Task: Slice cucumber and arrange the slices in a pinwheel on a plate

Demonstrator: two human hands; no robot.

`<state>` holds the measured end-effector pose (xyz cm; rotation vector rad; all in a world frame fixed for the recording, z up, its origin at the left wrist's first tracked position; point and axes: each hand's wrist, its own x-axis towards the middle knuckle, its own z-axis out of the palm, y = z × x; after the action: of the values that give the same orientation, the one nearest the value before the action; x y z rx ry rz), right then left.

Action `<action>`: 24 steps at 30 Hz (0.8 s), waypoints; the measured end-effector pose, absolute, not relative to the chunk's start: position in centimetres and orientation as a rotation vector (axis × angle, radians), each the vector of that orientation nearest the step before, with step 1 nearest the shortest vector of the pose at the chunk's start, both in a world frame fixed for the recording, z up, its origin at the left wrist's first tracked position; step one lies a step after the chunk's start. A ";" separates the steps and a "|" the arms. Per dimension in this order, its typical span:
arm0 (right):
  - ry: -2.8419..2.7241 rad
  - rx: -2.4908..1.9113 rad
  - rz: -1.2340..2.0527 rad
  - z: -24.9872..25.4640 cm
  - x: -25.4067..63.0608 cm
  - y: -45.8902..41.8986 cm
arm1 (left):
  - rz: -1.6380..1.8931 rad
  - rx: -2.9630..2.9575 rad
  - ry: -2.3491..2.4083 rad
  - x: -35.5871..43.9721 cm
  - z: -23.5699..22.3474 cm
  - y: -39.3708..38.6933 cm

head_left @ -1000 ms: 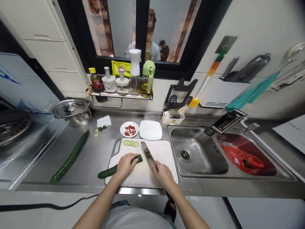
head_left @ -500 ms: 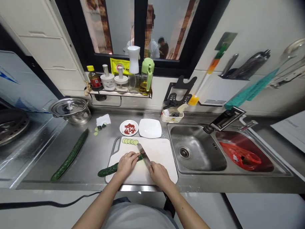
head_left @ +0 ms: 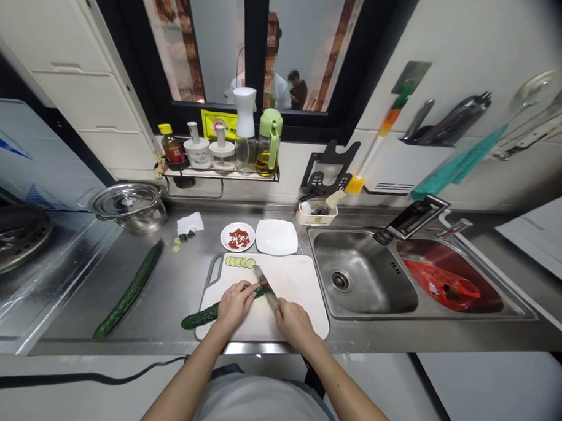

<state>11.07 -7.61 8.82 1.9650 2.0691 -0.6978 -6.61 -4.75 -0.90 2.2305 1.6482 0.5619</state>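
Observation:
A white cutting board lies on the steel counter before me. My left hand is curled over a dark green cucumber that lies across the board's left side, its tail sticking off the board. My right hand grips the handle of a knife, whose blade rests at the cucumber's cut end beside my left fingertips. Several cucumber slices lie in a row at the board's far edge.
A second whole cucumber lies on the counter to the left, near a lidded steel pot. Behind the board stand a small dish of red bits and a white plate. A sink is on the right.
The knife moved left from the bare board to the cucumber's cut end. My left hand stayed on the cucumber.

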 end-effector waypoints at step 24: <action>2.047 1.867 -0.757 10.3 11.3 -8.8 | 0.590 2.270 1.621 -6.6 -1.6 -5.2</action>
<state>11.29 -8.85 10.29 1.8667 2.0471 -0.7570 -6.57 -5.15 -1.57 2.2700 1.6209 0.5897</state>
